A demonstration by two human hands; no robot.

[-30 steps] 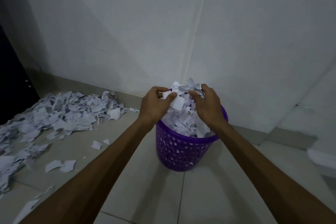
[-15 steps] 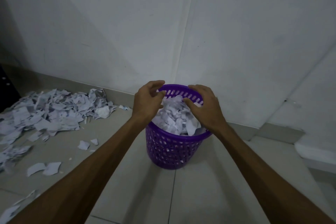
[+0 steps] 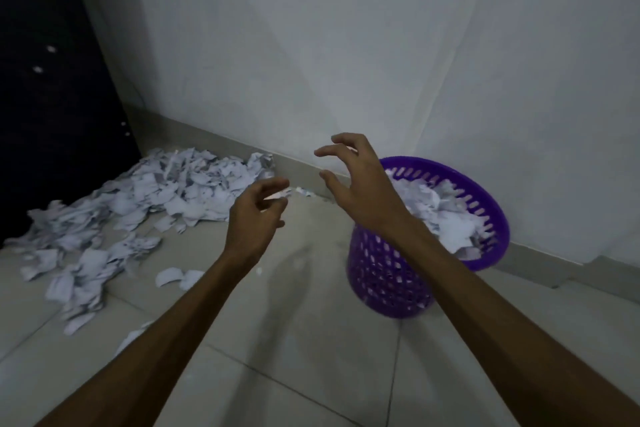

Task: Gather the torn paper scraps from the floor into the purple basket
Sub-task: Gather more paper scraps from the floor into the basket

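Left hand (image 3: pixel 256 218) and right hand (image 3: pixel 360 184) empty, fingers loosely spread. Perforated purple plastic basket (image 3: pixel 491 218) nearly full; white torn paper scraps (image 3: pixel 138 204) heaped left. Scoop with 2 hands, small loads.

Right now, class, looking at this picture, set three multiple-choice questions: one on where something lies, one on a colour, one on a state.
1. Where is the big pile of scraps?
A. left of the basket, by the wall
B. inside a drawer
C. on a chair

2. What colour is the basket?
A. green
B. purple
C. red

3. What do the left hand and right hand hold?
A. a broom
B. a bottle
C. nothing

Answers: 1 A, the pile lies on the floor left of the basket. 2 B, its holed wall is purple. 3 C, the loosely curled fingers of both are bare.
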